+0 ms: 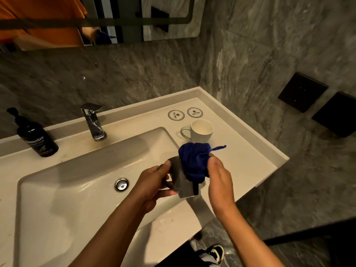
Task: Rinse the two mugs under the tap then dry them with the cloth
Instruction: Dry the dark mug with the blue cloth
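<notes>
Head view: left hand [154, 182] fingers clamp grey mug [181, 180] by handle; right hand [217, 174] fingers bunch blue cloth [194, 160] inside. Wet ceramic, probably slippery, breakable.

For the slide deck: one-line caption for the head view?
Left hand holds the grey mug over the sink while right hand works the blue cloth into it; white mug waits.
</notes>
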